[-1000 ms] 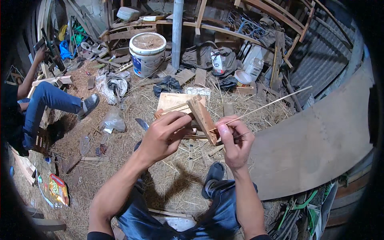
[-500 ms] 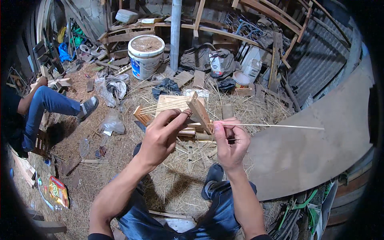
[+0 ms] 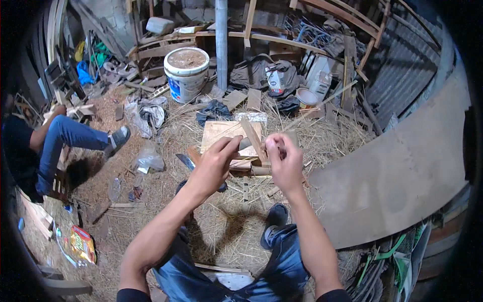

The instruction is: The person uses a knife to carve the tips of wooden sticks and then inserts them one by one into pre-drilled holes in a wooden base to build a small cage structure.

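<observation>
Straw-covered floor (image 3: 221, 231) lies below my hands. My left hand (image 3: 214, 166) pinches the slanted pale wooden strip (image 3: 253, 138) above the flat square wooden board (image 3: 221, 133); my right hand (image 3: 284, 161), just beside it, is clenched, contents hidden.

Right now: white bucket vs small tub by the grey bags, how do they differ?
The white bucket is bigger, stands left of the metal post and is filled with brownish stuff. The small tub is much smaller, sits right of the post, contents unclear. Both are round, pale and upright.
</observation>
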`<state>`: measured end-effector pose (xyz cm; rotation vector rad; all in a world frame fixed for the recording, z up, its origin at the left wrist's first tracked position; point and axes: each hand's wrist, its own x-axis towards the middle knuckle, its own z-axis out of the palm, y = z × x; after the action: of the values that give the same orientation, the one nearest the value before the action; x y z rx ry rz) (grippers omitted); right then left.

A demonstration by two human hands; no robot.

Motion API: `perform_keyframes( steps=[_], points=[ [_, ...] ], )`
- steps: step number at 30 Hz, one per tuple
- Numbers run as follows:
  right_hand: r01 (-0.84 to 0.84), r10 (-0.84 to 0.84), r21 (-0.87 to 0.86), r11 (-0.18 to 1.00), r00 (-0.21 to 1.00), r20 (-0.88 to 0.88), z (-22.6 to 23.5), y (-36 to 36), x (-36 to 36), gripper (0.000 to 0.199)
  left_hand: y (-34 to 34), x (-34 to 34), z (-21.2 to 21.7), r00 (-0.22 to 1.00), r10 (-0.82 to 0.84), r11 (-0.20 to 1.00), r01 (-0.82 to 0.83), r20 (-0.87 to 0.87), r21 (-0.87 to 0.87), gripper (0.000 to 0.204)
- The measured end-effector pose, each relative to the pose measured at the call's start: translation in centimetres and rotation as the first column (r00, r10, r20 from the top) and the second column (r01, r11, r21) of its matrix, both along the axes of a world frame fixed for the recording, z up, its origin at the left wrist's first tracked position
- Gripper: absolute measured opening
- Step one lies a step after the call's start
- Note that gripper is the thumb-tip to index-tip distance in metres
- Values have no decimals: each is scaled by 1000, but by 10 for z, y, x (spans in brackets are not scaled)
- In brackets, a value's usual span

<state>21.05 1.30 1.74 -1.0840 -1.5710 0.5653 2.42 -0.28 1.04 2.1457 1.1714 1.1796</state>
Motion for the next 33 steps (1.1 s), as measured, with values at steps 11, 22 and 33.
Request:
perform_keyframes(
  steps=[11,22,33],
  points=[
    [224,27,-415,882,854,519,-113,80,53,18,125,5,-139,819,16,999,16,-574,50,30],
    [353,-101,-459,815,867,489,-126,88,83,25,224,15,-261,627,163,980,-195,-762,50,26],
    [272,-38,-422,865,874,484,-117,84,69,19,170,-7,-191,533,-273,842,536,-801,70,30]
  ],
)
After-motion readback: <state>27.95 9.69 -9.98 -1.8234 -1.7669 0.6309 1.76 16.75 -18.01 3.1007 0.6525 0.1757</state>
